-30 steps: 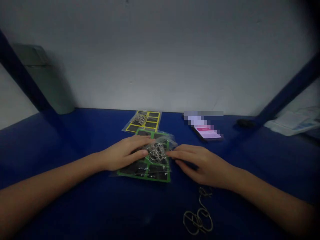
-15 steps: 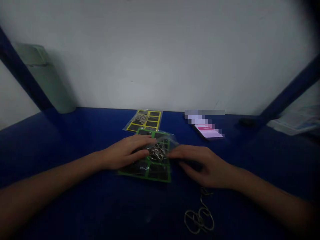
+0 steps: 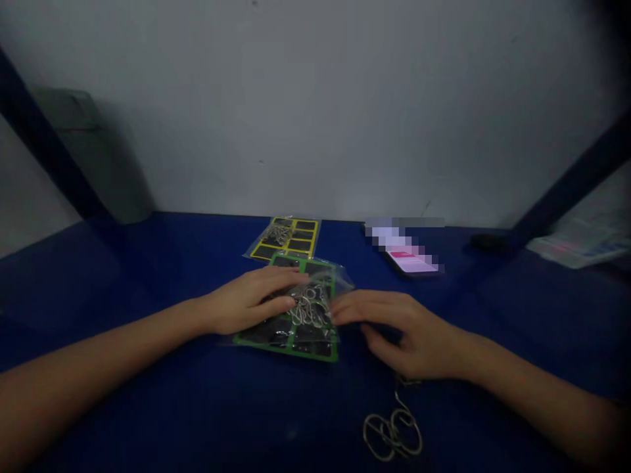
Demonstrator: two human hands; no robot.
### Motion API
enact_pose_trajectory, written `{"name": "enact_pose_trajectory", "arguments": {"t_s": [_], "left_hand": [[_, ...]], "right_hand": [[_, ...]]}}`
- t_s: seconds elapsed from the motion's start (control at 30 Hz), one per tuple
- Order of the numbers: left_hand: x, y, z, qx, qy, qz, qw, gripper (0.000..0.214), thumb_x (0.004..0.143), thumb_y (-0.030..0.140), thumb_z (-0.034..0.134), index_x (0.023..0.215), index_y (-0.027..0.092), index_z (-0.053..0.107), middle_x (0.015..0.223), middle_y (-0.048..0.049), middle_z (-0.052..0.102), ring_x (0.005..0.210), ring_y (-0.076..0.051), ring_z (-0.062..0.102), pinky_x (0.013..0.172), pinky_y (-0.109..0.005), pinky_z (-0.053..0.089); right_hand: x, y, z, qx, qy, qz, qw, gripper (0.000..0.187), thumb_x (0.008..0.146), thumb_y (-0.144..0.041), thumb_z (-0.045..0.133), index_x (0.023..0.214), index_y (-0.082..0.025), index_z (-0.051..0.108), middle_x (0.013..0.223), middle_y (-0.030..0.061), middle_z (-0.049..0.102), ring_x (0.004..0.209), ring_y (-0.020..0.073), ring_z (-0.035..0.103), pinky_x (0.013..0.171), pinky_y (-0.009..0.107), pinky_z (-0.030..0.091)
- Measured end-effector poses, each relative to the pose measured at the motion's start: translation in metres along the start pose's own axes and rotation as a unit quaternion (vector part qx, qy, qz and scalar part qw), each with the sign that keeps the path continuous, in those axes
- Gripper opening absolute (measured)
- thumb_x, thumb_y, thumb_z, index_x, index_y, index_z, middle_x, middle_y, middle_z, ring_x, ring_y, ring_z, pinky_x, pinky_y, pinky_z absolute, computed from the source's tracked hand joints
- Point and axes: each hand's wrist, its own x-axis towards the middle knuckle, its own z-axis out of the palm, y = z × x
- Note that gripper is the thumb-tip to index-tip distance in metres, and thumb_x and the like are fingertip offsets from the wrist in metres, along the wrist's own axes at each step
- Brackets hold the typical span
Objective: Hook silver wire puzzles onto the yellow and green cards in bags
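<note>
Although the light is dim, a clear plastic bag (image 3: 343, 280) is made out lying on a blue table (image 3: 123, 282), with a green-framed card (image 3: 315, 351) sealed inside it and a tangle of bent-wire pieces (image 3: 309, 306) on top of the card. The left side of the bag is covered by the left hand (image 3: 249, 302), whose fingers are laid close together across it, so that part of the card is hidden. The right edge of the bag is touched by the fingertips of the right hand (image 3: 409, 335), held narrowly together beside the wire; whether anything is pinched cannot be told. The individual wire shapes cannot be separated through the plastic and glare.

Beyond the bag, a yellow-framed card (image 3: 290, 238) is seen with more wire on it. To the right of that card lies a phone (image 3: 411, 261), its upper part obscured by pixelation. Nearer the viewer than the bag, and below the right hand, a loose wire puzzle (image 3: 393, 430) lies on the table, its upper end partly shaded. Papers (image 3: 579, 251) are cut off by the right frame edge.
</note>
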Motion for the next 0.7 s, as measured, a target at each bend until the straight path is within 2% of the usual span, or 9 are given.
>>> {"name": "enact_pose_trajectory", "arguments": {"t_s": [0.1,0.23,0.33,0.47,0.53,0.57,0.7], "left_hand": [[0.001,0.001,0.0,-0.002,0.0,0.002,1.0,0.041,0.09,0.035,0.029,0.128,0.019,0.031,0.131,-0.008,0.037,0.121,-0.018,0.033,0.1,-0.035,0.027],[0.002,0.001,0.0,-0.003,0.005,0.007,1.0,0.041,0.09,0.036,0.03,0.127,0.018,0.032,0.13,-0.0083,0.038,0.121,-0.02,0.033,0.1,-0.036,0.027],[0.001,0.0,0.0,-0.001,0.008,0.011,1.0,0.041,0.09,0.035,0.031,0.126,0.018,0.032,0.13,-0.0081,0.039,0.121,-0.02,0.033,0.1,-0.035,0.027],[-0.001,-0.002,0.002,0.003,0.007,0.013,1.0,0.041,0.09,0.035,0.031,0.128,0.019,0.03,0.131,-0.0073,0.037,0.122,-0.018,0.031,0.1,-0.034,0.027],[-0.001,-0.004,0.002,0.007,0.006,0.01,1.0,0.041,0.09,0.036,0.031,0.128,0.02,0.029,0.132,-0.0069,0.036,0.122,-0.018,0.03,0.1,-0.034,0.027],[-0.002,-0.004,0.002,0.008,0.005,0.009,1.0,0.041,0.09,0.036,0.031,0.128,0.02,0.029,0.132,-0.0068,0.036,0.122,-0.018,0.03,0.1,-0.034,0.026],[-0.001,-0.004,0.002,0.007,0.002,0.007,1.0,0.041,0.09,0.036,0.03,0.128,0.02,0.03,0.132,-0.0061,0.036,0.122,-0.018,0.03,0.1,-0.033,0.026]], "right_hand": [[-0.001,0.004,-0.001,-0.024,-0.01,-0.001,1.0,0.045,0.066,0.001,0.04,0.105,-0.017,0.052,0.1,0.0053,0.061,0.096,0.0139,0.055,0.084,0.032,0.045],[0.0,0.002,0.001,-0.036,-0.044,-0.004,0.998,0.05,0.065,0.001,0.041,0.111,-0.017,0.05,0.112,0.0062,0.056,0.106,0.0148,0.049,0.093,0.033,0.038],[0.0,0.002,0.001,-0.032,-0.041,-0.002,0.999,0.05,0.067,0.002,0.04,0.111,-0.017,0.05,0.112,0.0057,0.056,0.107,0.0138,0.048,0.093,0.033,0.038],[-0.001,0.004,-0.01,-0.01,-0.011,0.045,0.999,0.027,0.074,-0.006,0.045,0.096,-0.017,0.056,0.092,0.0038,0.062,0.088,0.0127,0.055,0.079,0.029,0.045],[-0.002,0.003,-0.02,0.012,-0.052,0.087,0.995,0.013,0.074,-0.016,0.052,0.086,-0.018,0.057,0.084,0.0021,0.061,0.078,0.0128,0.056,0.071,0.027,0.046],[-0.003,0.002,-0.024,0.02,-0.085,0.114,0.99,0.012,0.072,-0.021,0.057,0.084,-0.018,0.057,0.083,0.0019,0.06,0.076,0.0132,0.055,0.069,0.027,0.045],[-0.008,-0.005,-0.035,0.065,-0.211,0.177,0.959,0.035,0.062,-0.03,0.068,0.092,-0.019,0.054,0.09,0.0011,0.056,0.079,0.0139,0.053,0.068,0.025,0.044]]}}
